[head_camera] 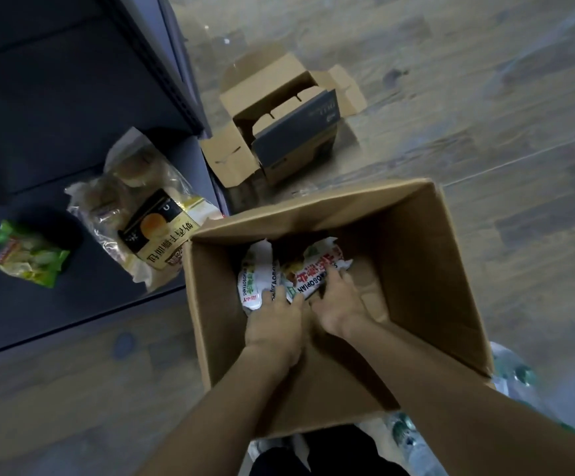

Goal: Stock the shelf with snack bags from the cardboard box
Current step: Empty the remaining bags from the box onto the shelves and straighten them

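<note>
I count two bags on the shelf [73, 304] and two left in the cardboard box [416, 255], my left hand [274, 321] grasping the green-print bag [255, 283], my right hand [339, 304] the red-print bag [313, 273].

— What sort of place is this?
— It looks like a shop floor or stockroom. A dark, low shelf [83, 159] carries packaged goods: a bread bag [148, 214] with a printed label and a green snack bag [30, 252].
— Anything else?
— An open cardboard box [416, 255] holding printed snack bags [310, 269] stands on the wood-look floor [485, 97], with a second, smaller carton [279, 115] opened just beside the shelf.
</note>
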`<state>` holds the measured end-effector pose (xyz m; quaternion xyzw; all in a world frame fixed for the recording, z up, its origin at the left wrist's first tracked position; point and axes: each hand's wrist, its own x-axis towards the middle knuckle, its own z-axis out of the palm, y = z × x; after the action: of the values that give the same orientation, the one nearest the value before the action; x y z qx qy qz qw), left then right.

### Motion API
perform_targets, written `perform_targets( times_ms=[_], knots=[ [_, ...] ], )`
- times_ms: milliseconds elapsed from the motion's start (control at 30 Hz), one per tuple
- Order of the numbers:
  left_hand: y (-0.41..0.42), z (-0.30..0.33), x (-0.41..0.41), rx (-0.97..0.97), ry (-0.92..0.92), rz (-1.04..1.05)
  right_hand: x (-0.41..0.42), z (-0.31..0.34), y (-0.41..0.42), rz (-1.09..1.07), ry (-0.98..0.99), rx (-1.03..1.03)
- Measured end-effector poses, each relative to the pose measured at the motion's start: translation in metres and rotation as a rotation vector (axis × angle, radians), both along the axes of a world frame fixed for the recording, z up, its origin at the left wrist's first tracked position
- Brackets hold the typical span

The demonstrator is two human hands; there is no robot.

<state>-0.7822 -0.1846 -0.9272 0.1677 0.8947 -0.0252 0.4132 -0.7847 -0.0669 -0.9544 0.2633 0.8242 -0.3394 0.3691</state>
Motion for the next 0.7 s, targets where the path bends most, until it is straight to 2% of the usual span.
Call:
perform_targets(
  times_ms=[133,200,367,467,567,700],
  knots=[
    [0.001,-0.043,-0.021,-0.102,0.151,-0.274,-0.02,-0.041,-0.016,-0.186,0.076,0.006],
    [-0.002,-0.058,-0.03,-0.136,0.167,-0.328,-0.034,-0.06,-0.027,-0.256,0.048,0.034],
    [-0.009,-0.059,-0.032,-0.182,0.182,-0.252,-0.051,-0.095,-0.046,-0.398,-0.07,0.181],
    [-0.014,-0.046,-0.035,-0.125,0.238,-0.221,-0.046,-0.105,-0.037,-0.488,-0.009,0.212],
    [-0.011,-0.017,-0.041,-0.099,0.182,-0.187,-0.029,-0.098,-0.003,-0.294,0.063,0.237],
    [-0.014,-0.004,-0.027,0.06,0.213,0.007,0.007,-0.079,0.042,0.0,-0.01,0.256]
  ],
)
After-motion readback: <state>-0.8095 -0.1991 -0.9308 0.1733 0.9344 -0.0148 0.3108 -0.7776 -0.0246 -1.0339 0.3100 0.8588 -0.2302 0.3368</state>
